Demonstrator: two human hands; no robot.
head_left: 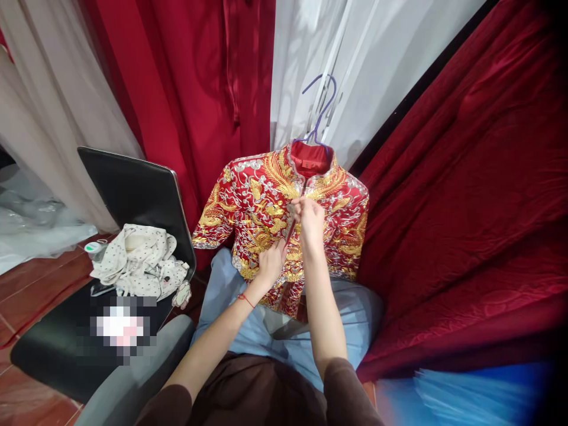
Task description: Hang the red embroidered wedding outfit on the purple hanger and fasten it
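A red jacket (pixel 252 207) with gold and silver embroidery stands in front of my knees, its stand-up collar at the top. A purple hanger (pixel 320 121) sticks up out of the neck opening. My right hand (pixel 310 216) is closed in a pinch at the front opening, just below the collar; the small part between its fingertips is hidden. Lower down, my left hand (pixel 271 260) is closed on the jacket's front edge. Below the hands the front panels part a little. A red string circles my left wrist.
To the left stands a black chair (pixel 133 189) bearing a dotted white cloth bag (pixel 142 260) and a blurred-out object. A small bottle (pixel 94 248) lies beside the bag. Red curtains (pixel 452 195) hang on both sides. Blue plastic (pixel 465 396) lies at the lower right.
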